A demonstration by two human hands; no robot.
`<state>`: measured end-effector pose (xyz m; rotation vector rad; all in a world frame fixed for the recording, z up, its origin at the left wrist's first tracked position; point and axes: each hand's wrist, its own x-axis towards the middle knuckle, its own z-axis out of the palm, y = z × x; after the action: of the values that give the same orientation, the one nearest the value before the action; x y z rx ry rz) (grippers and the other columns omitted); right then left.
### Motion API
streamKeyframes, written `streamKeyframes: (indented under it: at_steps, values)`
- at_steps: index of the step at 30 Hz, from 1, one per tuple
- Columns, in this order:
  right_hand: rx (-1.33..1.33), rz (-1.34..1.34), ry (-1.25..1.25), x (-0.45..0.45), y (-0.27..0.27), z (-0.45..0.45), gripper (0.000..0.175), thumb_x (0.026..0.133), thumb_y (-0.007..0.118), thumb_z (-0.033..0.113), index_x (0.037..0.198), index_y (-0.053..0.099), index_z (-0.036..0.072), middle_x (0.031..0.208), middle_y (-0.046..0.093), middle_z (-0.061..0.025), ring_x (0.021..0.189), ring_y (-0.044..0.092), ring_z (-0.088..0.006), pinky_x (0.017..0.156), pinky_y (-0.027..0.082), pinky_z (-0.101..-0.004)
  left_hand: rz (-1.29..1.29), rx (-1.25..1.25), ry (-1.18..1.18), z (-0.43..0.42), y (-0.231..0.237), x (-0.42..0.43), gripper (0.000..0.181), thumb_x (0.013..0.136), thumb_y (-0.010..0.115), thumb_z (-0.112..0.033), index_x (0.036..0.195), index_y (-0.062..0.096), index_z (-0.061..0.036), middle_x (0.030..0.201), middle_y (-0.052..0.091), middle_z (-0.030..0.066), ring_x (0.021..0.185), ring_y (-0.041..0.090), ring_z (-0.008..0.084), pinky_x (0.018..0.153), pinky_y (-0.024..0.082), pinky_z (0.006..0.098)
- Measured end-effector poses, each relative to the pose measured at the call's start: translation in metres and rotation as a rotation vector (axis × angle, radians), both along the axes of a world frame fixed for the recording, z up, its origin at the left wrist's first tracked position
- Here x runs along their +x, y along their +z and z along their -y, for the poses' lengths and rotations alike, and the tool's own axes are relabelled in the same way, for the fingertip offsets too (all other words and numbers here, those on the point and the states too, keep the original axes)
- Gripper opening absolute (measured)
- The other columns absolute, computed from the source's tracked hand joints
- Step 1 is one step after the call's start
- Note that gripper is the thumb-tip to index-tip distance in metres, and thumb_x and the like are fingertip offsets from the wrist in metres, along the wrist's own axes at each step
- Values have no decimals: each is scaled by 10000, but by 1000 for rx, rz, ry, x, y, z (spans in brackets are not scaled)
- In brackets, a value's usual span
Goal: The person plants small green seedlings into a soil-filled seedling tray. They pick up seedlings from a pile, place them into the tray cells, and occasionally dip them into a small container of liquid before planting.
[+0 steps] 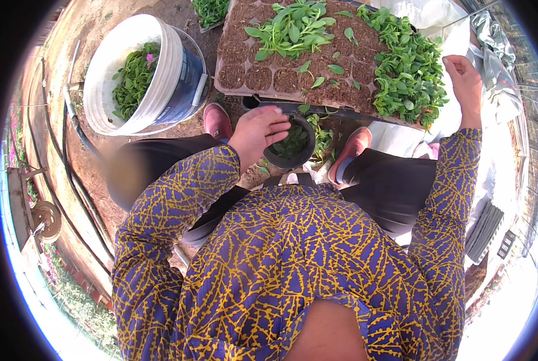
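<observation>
My left hand [256,133] hovers at the left rim of a round black pot [313,146] with green leaves inside. Its fingers are apart, and nothing shows between them. Out to the right, my right hand [466,83] is beside a dense row of green seedlings [406,74], its fingertips curled close together. Whether those fingers pinch anything is too small to tell. In front of me lies a soil-filled cell tray [257,79], with the seedlings standing along its right side. A heap of cut leafy shoots [296,29] rests on the soil, and several loose leaves [336,69] are scattered nearby.
A white bucket [129,27] stands tilted at the left, holding leafy shoots and a pink flower [150,59]. Dark hoses [66,149] run along the ground beyond it. White plastic sheeting [490,97] lies at the right, near stacked black trays [484,232]. Leafy cuttings [323,137] lie behind the pot.
</observation>
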<state>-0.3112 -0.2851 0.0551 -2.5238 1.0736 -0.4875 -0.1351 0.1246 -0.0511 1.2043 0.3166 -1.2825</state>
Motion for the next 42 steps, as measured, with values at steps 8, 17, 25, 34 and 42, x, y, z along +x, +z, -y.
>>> streamKeyframes:
  at_steps: [8, 17, 25, 34, 42]
  values:
    - [16, -279, -416, -107, -72, 65, 345, 894, 577, 327, 1065, 666, 42, 977, 697, -119, 944, 652, -267, 847, 484, -358, 19, -80, 381, 21, -31, 16, 257, 957, 570, -218, 1112, 521, -19, 1039, 590, 144, 979, 612, 251, 881, 525, 369]
    - [1231, 389, -452, -81, -97, 14, 660, 940, 481, 521, 1350, 425, 7, 1274, 509, -140, 1083, 535, -311, 885, 459, -488, 117, -89, 408, 17, -30, 13, 218, 970, 529, -176, 991, 516, 41, 925, 600, 162, 918, 637, 279, 830, 564, 374]
    - [1251, 617, -444, -69, -93, -9, 577, 982, 454, 457, 1373, 419, 34, 1342, 496, -130, 1159, 538, -273, 969, 470, -427, 99, -126, 371, 4, -20, 4, 224, 953, 555, -158, 960, 480, 53, 912, 594, 161, 874, 665, 293, 746, 591, 380]
    - [974, 148, -531, -77, -68, -16, 938, 830, 404, 771, 1272, 481, -53, 1098, 618, -158, 1011, 569, -262, 896, 432, -441, 122, -85, 386, -5, -15, 9, 240, 967, 526, -181, 1005, 524, 57, 916, 611, 150, 915, 648, 293, 813, 558, 372]
    - [1221, 586, -467, -65, -107, -24, 569, 979, 420, 488, 1327, 467, 40, 1293, 546, -135, 1125, 567, -302, 913, 501, -492, 86, -36, 597, -6, -23, 1, 337, 852, 651, -222, 1096, 473, -73, 1027, 544, 148, 1026, 558, 318, 894, 485, 532]
